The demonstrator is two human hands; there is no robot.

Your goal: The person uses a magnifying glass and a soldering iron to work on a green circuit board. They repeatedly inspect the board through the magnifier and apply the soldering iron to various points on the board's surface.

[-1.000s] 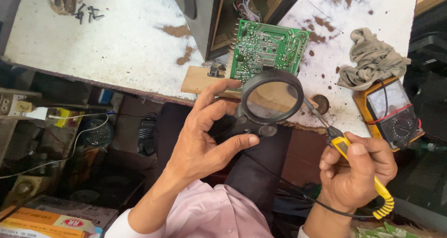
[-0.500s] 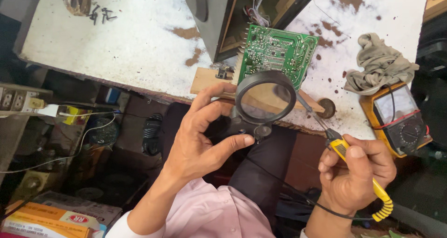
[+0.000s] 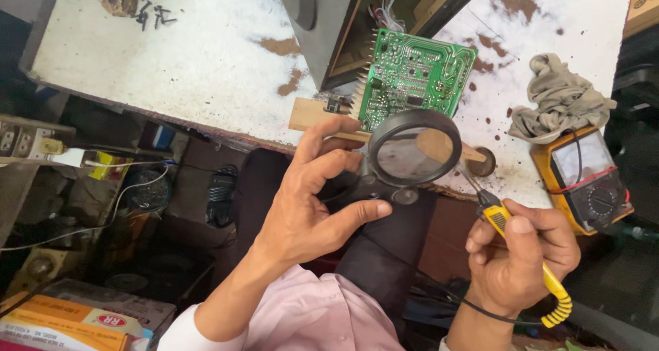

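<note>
My left hand (image 3: 309, 200) grips the black handle of a round magnifying glass (image 3: 414, 147), holding its lens just below a green circuit board (image 3: 414, 73). The board leans on a strip of wood (image 3: 312, 112) at the near edge of a white, stained workbench (image 3: 192, 56). My right hand (image 3: 522, 255) is closed around a yellow-handled soldering iron (image 3: 504, 227); its thin metal tip points up-left toward the lens and the board's lower edge. A coiled yellow strain relief and black cord trail from the handle.
A yellow analog multimeter (image 3: 583, 176) lies at the right edge of the bench with a crumpled grey rag (image 3: 559, 97) above it. A dark open device casing (image 3: 329, 21) stands behind the board. Wires, a plug and cardboard boxes (image 3: 75, 317) sit below the bench at left.
The magnifying glass and my left hand have drifted slightly left and up against the board. My right hand with the soldering iron has stayed nearly in place.
</note>
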